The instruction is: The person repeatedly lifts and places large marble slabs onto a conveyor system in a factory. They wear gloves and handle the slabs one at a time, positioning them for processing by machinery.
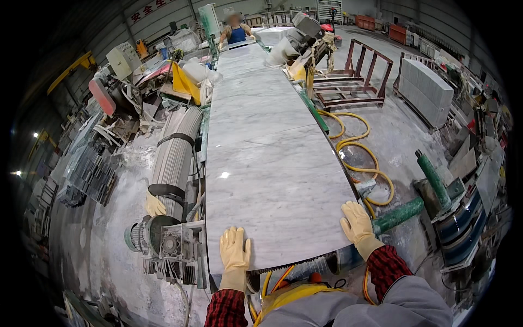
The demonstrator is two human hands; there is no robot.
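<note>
A long, pale gray stone slab (261, 180) lies flat, with its near end right in front of the person and its far end close to another worker (237, 35) in a blue apron. A thin dark line runs across it; I can't tell if that is a crack, a vein or a gap between two pieces.

The step now looks like steadying or guiding the slab from its near end. The next move seems to call for both hands working together, with an even push or hold, so the slab stays straight. Fingers should keep out from under the edge.

The left hand (235, 256), in a cream glove, lies on top near the left corner. Its fingers are stretched out straight, so this grip is flat and wide, touching the stone but not squeezing it. The right hand (358, 226), in a matching glove, sits at the right near corner. Its fingers are a bit bent and not curled into a fist. I can't see if any part of that grip goes under the edge.

To the left is a motor (170, 244) with a loose glove (155, 205) by it. To the right, a yellow hose (376, 162) loops on the floor.
</note>
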